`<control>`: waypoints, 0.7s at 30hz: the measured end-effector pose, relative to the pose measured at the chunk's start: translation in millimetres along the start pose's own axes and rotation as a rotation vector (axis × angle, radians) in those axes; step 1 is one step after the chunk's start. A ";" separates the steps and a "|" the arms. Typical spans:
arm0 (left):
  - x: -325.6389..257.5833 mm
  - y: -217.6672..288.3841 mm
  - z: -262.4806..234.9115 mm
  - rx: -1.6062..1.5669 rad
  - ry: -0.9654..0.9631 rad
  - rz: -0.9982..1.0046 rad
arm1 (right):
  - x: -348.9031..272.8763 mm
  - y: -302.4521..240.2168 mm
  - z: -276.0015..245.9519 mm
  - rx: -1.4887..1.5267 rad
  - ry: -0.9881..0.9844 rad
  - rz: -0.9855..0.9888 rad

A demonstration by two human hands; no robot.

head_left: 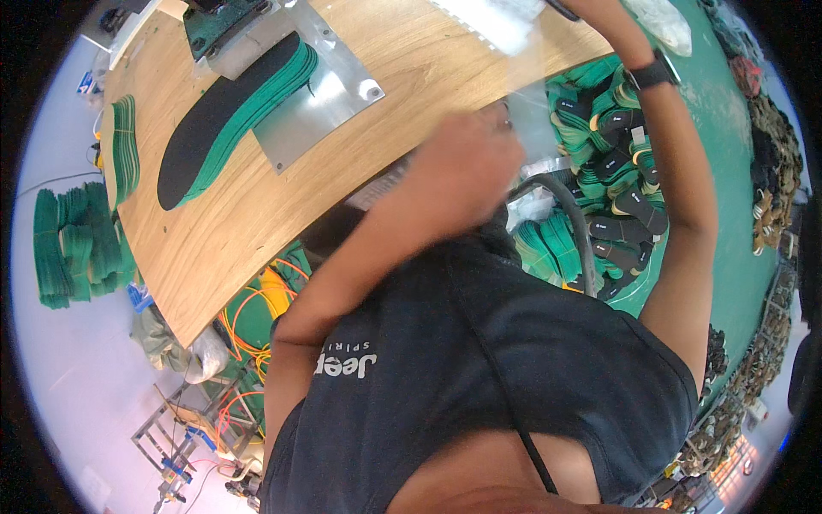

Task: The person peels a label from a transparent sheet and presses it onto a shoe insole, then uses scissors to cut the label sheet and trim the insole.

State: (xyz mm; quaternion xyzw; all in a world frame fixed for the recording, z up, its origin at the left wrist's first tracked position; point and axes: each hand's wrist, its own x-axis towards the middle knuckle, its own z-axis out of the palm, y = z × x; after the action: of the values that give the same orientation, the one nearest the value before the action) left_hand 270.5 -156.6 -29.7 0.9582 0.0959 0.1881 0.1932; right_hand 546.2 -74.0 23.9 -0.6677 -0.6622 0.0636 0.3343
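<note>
The left hand (467, 167) hangs blurred, seemingly curled, near the desk (214, 231) edge; the right hand is out of view. Insole stack (235, 116) lies under the press, likely needing alignment next.

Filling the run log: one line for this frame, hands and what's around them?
left hand: blurred fist at wooden table edge, grip unclear | right hand: out of frame, arm raised | insole stack: on metal plate, untouched
</note>
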 end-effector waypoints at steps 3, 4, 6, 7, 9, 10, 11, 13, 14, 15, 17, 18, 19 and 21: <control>-24.1 29.9 20.5 -0.142 -0.122 0.105 | 23.8 -2.7 30.5 -0.075 -0.034 -0.209; -21.9 30.6 18.4 -0.226 -0.099 0.095 | 21.3 -4.9 25.4 -0.159 -0.044 -0.223; -18.9 31.9 6.6 -0.389 -0.062 0.065 | 27.5 6.7 22.4 -0.230 -0.031 -0.173; -21.7 29.6 -2.5 -0.545 0.008 -0.042 | 33.8 19.8 27.8 -0.253 -0.031 -0.151; -32.8 18.0 -24.8 -0.851 0.149 -0.270 | 31.6 26.5 33.6 -0.259 0.113 -0.356; -39.1 15.2 -33.2 -0.977 0.293 -0.401 | 19.7 -8.2 29.7 -0.192 0.150 -0.410; -53.5 14.6 -41.3 -1.052 0.475 -0.582 | 9.7 -42.6 48.2 -0.056 0.179 -0.490; -59.7 3.1 -49.9 -1.026 0.719 -0.525 | -29.4 -88.1 48.5 0.241 0.054 -0.576; -55.5 -6.8 -47.0 -1.042 0.830 -0.443 | -65.6 -96.6 54.7 0.526 -0.176 -0.193; -55.9 -14.1 -46.4 -1.044 0.938 -0.367 | -89.1 -121.5 56.2 0.542 -0.352 -0.186; -62.1 -16.3 -53.5 -1.087 0.947 -0.389 | -117.2 -142.4 75.6 0.654 -0.364 -0.323; -67.0 -15.4 -56.4 -1.085 0.955 -0.402 | -128.3 -147.4 86.1 0.736 -0.443 -0.181; -72.7 -14.3 -57.2 -1.087 0.963 -0.424 | -133.7 -154.0 94.1 0.803 -0.431 -0.149; -82.3 -16.6 -57.8 -1.017 0.973 -0.434 | -135.2 -165.3 105.0 0.906 -0.384 -0.121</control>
State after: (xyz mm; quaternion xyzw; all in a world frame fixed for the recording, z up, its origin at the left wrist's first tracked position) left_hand 170.6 -143.4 -13.6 0.5181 0.2593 0.5705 0.5821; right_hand 336.1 -177.8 -17.4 -0.3919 -0.6552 0.4472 0.4659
